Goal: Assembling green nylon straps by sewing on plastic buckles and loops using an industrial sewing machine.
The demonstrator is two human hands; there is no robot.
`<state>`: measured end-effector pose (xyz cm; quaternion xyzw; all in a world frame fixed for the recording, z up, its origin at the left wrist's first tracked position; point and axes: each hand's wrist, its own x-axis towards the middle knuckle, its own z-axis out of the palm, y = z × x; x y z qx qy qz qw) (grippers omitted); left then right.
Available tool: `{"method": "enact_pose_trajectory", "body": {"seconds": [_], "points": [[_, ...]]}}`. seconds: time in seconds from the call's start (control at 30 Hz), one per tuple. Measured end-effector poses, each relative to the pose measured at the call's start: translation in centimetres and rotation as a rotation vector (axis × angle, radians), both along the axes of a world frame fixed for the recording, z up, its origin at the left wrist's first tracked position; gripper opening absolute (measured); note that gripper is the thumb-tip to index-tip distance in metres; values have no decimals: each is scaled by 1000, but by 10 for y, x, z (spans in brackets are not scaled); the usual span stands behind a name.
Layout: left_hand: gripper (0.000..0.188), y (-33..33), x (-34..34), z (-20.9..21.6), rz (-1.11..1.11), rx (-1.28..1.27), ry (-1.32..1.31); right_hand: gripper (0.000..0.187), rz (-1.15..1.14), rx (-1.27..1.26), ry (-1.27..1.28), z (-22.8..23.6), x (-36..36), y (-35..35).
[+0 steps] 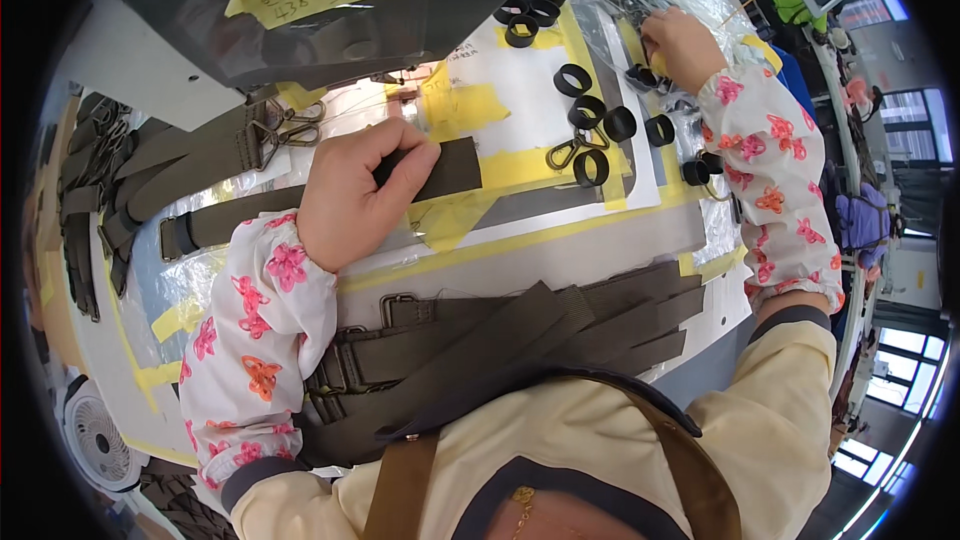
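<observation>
My left hand [362, 188] is closed on a dark olive webbing strap [455, 168], thumb and fingers pinching it near its cut end. The strap runs left under my wrist to a metal buckle [167, 240]. My right hand [688, 50] reaches far right to a plastic-covered heap of small dark metal pieces [640, 2]. Its fingers are curled, and whatever they grip is hidden. Several black webbing loops [587, 112] lie between my hands, beside a metal snap hook [577, 148].
A sewing machine head [330, 50] overhangs the table in front of me. Straps with snap hooks [190, 155] pile at the left; more buckled straps [500, 340] lie along the near edge. Yellow tape [540, 168] covers parts of the worktop. A white fan [98, 432] stands lower left.
</observation>
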<state>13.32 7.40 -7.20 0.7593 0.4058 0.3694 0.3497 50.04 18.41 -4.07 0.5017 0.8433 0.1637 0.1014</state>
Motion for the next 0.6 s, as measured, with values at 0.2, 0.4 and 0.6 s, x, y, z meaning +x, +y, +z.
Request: {"method": "enact_pose_trajectory", "body": {"seconds": [0.2, 0.4, 0.6], "points": [[13, 3, 0, -3, -5, -67, -87, 9, 175, -123, 1362, 15, -82, -45], [12, 2, -3, 2, 102, -54, -216, 23, -6, -714, 1214, -11, -154, -83], [14, 5, 3, 2, 93, 41, 80, 32, 82, -637, 1169, -11, -174, -99]]}}
